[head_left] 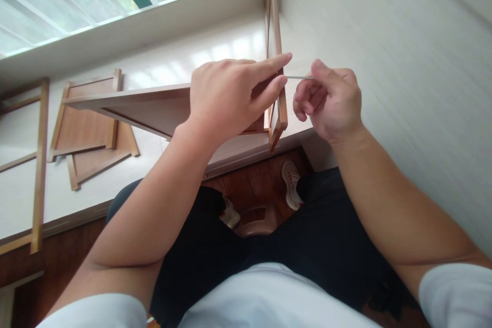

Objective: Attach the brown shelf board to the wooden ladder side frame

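My left hand [230, 97] lies over the end of a wooden panel [149, 105], where it meets an upright wooden frame [283, 107]. Its index finger and thumb reach to either side of the joint; the other fingers are hidden behind the hand. My right hand [332, 97] is closed, pinching a thin grey metal rod [300, 78] between thumb and fingers. The rod points left, level with the frame, its far tip close to my left thumb. Whether the tip sits in a hole cannot be made out.
On the pale window ledge [165, 64], left, lie smaller wooden panels [86, 123] partly stacked, and an open wooden frame [40, 164] overhanging the edge. A pale wall [403, 61] rises at right. Below are my legs, shoes [291, 184] and a brown stool [257, 220].
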A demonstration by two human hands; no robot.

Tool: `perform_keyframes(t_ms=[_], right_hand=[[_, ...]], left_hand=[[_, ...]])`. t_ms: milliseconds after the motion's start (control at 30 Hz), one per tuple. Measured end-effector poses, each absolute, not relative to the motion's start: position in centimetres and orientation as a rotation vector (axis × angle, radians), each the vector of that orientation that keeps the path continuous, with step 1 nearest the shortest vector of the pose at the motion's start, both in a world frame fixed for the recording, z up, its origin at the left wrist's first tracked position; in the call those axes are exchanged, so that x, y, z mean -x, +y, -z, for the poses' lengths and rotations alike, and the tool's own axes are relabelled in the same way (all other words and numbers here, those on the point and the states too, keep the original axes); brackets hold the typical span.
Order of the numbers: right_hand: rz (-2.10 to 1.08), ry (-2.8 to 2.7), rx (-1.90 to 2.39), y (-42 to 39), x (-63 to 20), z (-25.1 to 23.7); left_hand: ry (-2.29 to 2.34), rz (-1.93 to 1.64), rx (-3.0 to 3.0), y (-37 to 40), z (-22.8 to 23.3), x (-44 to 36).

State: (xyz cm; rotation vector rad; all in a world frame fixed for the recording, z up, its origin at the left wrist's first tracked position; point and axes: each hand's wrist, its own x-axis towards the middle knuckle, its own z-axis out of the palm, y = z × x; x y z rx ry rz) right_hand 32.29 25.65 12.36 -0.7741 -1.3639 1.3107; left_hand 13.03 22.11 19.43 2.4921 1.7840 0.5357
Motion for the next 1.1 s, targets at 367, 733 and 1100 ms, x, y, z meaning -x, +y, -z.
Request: perform_keyframes(t_ms=[367, 733, 1100], right_hand=[[-1.644, -1.292, 0.85, 26.1, -33.2, -13.1], [-1.784, -1.188, 0.825, 25.9, -33.2, -14.0], [-1.67, -1.174, 0.836, 26.3, -33.5, -13.9]], left_hand=[[1.754, -0.596, -2.489, 22.2, -19.4, -13.1], [1.752, -0.675, -2.471, 22.0, -19.3, -13.3], [1.755, -0.667, -2.508, 22.1, -19.2, -13.2]])
